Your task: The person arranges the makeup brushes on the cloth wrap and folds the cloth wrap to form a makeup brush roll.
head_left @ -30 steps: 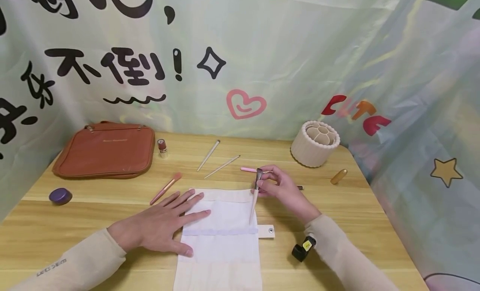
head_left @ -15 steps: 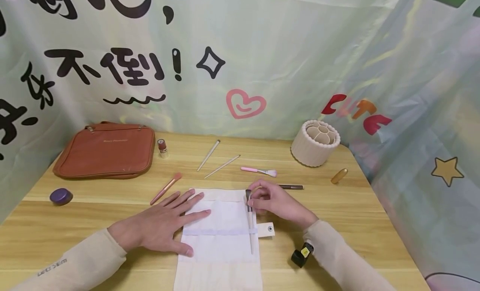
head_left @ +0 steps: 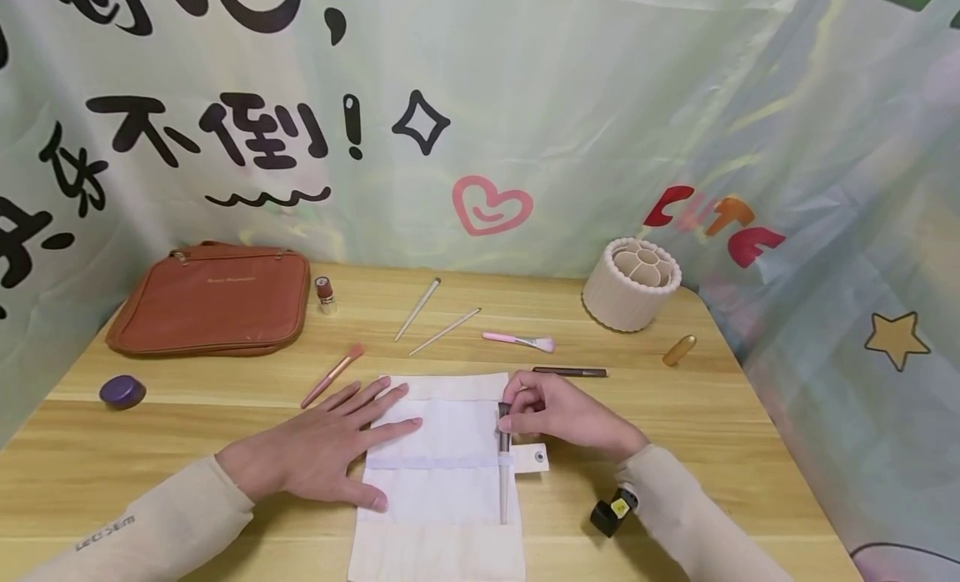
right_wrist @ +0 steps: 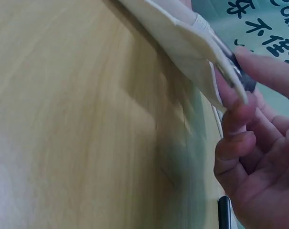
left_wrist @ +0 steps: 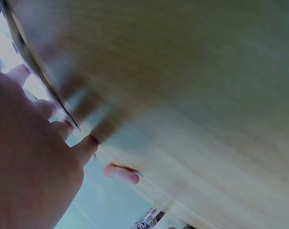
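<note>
A white cloth brush roll (head_left: 435, 499) lies spread out, with a thin pale band (head_left: 435, 463) across it and a snap tab (head_left: 531, 458) at its right side. My left hand (head_left: 322, 449) rests flat on the roll's left part, fingers spread. Along the right edge, a makeup brush (head_left: 503, 490) with dark bristles points its handle toward me, tucked under the band. My right hand (head_left: 566, 411) pinches the brush near its bristles. In the right wrist view, the thumb presses the dark end of the brush (right_wrist: 224, 46), with fingers beneath the roll's edge.
Beyond the roll lie a pink-handled brush (head_left: 517, 342), a dark pen-like stick (head_left: 570, 372), two slim pale sticks (head_left: 417, 309) and a rose brush (head_left: 332, 376). A brown case (head_left: 213, 303), lipstick (head_left: 326, 296), purple lid (head_left: 122, 391), white round holder (head_left: 632, 286) and gold tube (head_left: 678, 350) stand around.
My right hand has come toward me with the brush, sliding its handle down under the band along the roll's right edge. The left hand stays in place.
</note>
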`<state>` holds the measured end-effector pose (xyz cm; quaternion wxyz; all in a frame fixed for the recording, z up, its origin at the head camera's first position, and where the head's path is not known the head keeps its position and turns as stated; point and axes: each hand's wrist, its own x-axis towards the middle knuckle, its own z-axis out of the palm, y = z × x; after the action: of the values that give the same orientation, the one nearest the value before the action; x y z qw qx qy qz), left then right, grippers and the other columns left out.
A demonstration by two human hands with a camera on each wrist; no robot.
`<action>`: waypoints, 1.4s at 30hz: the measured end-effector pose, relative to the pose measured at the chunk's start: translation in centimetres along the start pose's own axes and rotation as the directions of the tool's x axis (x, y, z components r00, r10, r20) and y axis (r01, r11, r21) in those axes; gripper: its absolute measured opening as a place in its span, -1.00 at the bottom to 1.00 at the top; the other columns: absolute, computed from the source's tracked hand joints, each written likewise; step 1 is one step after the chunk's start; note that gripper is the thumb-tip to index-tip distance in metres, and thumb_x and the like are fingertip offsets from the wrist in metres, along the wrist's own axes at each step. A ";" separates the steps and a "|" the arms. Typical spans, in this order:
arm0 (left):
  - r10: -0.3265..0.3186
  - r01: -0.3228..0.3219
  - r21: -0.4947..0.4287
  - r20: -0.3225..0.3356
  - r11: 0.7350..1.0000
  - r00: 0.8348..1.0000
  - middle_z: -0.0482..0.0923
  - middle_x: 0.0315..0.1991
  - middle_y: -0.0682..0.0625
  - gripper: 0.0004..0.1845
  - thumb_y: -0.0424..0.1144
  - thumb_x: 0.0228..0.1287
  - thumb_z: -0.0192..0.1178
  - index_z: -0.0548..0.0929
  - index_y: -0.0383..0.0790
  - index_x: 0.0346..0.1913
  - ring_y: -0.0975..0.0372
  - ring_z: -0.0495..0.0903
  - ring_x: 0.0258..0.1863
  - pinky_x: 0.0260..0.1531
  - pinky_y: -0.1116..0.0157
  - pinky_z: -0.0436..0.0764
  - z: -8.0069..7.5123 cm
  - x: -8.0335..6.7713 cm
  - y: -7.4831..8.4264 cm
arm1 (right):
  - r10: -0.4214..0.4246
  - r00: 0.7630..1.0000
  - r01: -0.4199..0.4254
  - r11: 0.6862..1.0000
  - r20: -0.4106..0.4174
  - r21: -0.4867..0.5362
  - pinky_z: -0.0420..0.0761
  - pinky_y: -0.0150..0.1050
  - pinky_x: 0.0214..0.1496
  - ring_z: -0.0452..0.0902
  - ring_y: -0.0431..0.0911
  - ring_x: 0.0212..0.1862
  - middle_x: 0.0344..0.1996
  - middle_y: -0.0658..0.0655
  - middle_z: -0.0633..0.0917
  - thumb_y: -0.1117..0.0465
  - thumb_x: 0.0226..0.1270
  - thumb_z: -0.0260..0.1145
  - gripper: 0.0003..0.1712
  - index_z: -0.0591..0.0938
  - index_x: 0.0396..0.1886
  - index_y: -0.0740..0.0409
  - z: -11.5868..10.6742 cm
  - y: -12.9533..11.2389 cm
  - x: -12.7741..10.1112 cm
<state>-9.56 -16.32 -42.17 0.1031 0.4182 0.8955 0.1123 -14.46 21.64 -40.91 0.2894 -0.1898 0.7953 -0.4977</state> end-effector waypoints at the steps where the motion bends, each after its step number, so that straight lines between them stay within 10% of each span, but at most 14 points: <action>1: -0.001 0.001 0.001 0.003 1.000 1.000 0.04 0.78 -0.18 -0.01 0.63 0.39 0.04 0.26 0.23 0.73 -0.22 0.06 0.74 0.58 -0.35 0.24 0.0 0.0 0.0 | -0.001 1.000 0.001 1.000 0.007 -0.023 0.52 -0.41 -0.23 0.52 -0.20 -0.29 -0.32 0.02 0.75 0.10 0.47 0.53 -0.72 0.66 -0.04 0.14 0.0 0.0 0.0; 18: -0.030 0.030 -0.014 0.036 0.999 0.999 -0.01 0.80 -0.14 -0.01 0.64 0.38 0.04 0.26 0.24 0.73 -0.19 -0.01 0.77 0.64 -0.32 0.15 0.3 0.0 -0.2 | -0.075 0.996 0.083 0.954 0.039 -0.289 0.51 -0.40 -0.23 0.52 -0.24 -0.32 -0.42 -0.10 0.67 0.12 0.51 0.50 -0.95 0.83 -0.14 -0.05 0.3 0.4 0.0; 24: -0.023 0.024 -0.021 0.034 0.999 0.999 -0.02 0.80 -0.14 -0.01 0.63 0.39 0.04 0.25 0.24 0.74 -0.19 -0.02 0.77 0.64 -0.32 0.15 0.3 0.1 -0.2 | -0.076 0.988 0.034 0.958 -0.137 -0.286 0.63 -0.31 -0.13 0.62 -0.08 -0.16 -0.20 0.03 0.77 0.06 0.55 0.46 -0.77 0.79 0.06 0.03 -2.7 0.8 -0.8; 32: -0.022 0.023 -0.025 0.037 0.999 0.999 -0.02 0.80 -0.14 -0.01 0.63 0.39 0.03 0.25 0.23 0.74 -0.19 -0.03 0.77 0.64 -0.33 0.15 0.3 0.1 -0.3 | -0.012 0.899 -0.129 0.948 -0.437 -0.292 0.64 -0.28 -0.06 0.65 -0.06 -0.02 -0.03 0.11 0.82 0.03 0.58 0.44 -0.67 0.77 0.14 0.11 -7.4 2.5 -2.8; 42: -0.018 0.019 -0.026 0.035 0.999 0.999 -0.02 0.80 -0.15 -0.01 0.63 0.40 0.02 0.25 0.23 0.74 -0.20 -0.02 0.77 0.64 -0.32 0.15 0.2 0.0 -0.3 | -0.021 0.905 -0.151 0.918 -0.425 -0.367 0.55 -0.25 0.08 0.59 0.01 0.10 0.16 0.23 0.77 0.15 0.46 0.54 -0.67 0.81 0.13 0.16 -9.0 4.5 -4.2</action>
<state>-9.70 -16.48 -42.39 0.1253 0.4103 0.8959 0.1157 -17.18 32.18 -40.75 0.0842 -0.1048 0.9279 -0.3477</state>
